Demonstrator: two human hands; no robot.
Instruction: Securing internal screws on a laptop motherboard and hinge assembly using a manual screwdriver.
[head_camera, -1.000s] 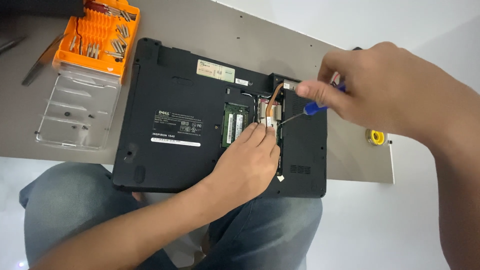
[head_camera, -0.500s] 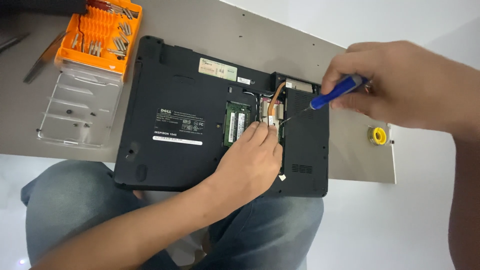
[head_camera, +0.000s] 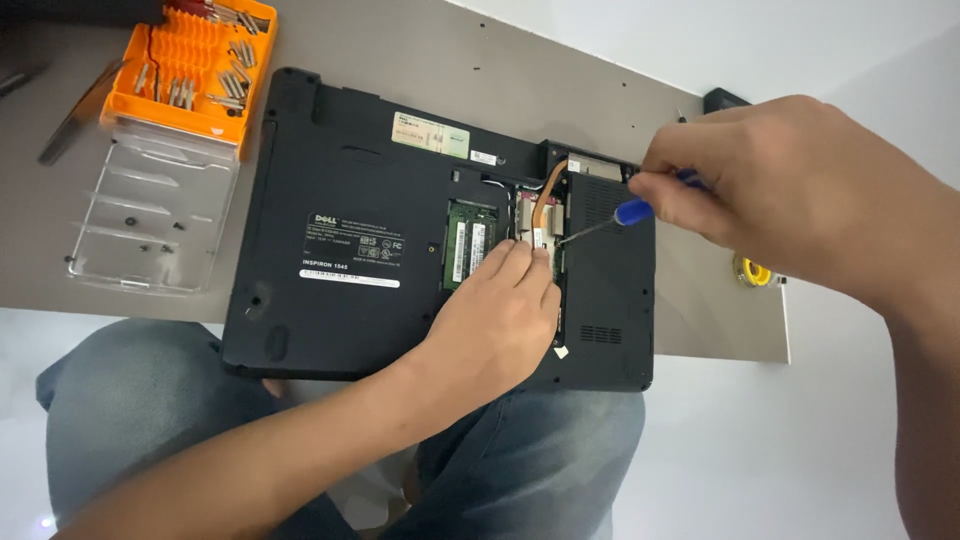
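Observation:
A black laptop (head_camera: 350, 190) lies upside down on a grey table (head_camera: 480, 60), its bottom cover off over an open bay with green memory boards (head_camera: 468, 245) and a copper heat pipe (head_camera: 545, 195). My left hand (head_camera: 495, 315) rests on the laptop, fingertips pressing at the edge of the open bay beside the heat pipe. My right hand (head_camera: 790, 195) grips a blue-handled screwdriver (head_camera: 632, 211), whose thin shaft slants down-left with its tip in the bay just above my left fingertips.
An orange bit holder (head_camera: 200, 60) with several metal bits and its clear plastic lid (head_camera: 150, 225), holding tiny screws, lie left of the laptop. A small yellow roll (head_camera: 752, 270) sits near the table's right edge. My jeans-clad legs (head_camera: 140, 400) are under the table's front edge.
My right hand has shifted the screwdriver slightly, lowering its tip into the open bay near the heat pipe. My left hand has stayed in place.

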